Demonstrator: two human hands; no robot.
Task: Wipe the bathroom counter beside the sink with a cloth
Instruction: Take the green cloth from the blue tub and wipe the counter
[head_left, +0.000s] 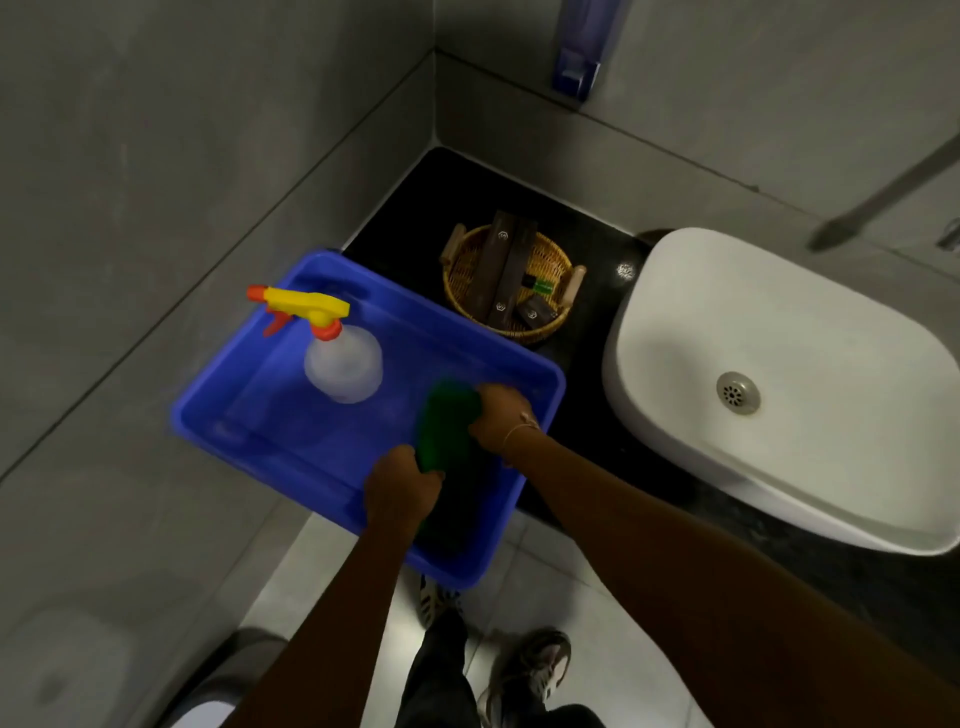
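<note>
Because the blue plastic tub (270, 415) appears to overhang the near edge of the black counter (597, 322), a hard tug on the green cloth (447, 426) could, I judge, tip it or topple the spray bottle (340, 358) standing at its far left. The cloth lies inside the tub at its near right, pinched at its near end by the left hand (400, 488) and at its far end by the right hand (501, 415), left of the white basin (779, 493).

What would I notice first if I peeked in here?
The bright blue tub on the counter's left end, with a spray bottle standing inside. Both hands, left and right, grip a green cloth over it. A white sink sits to the right.
</note>
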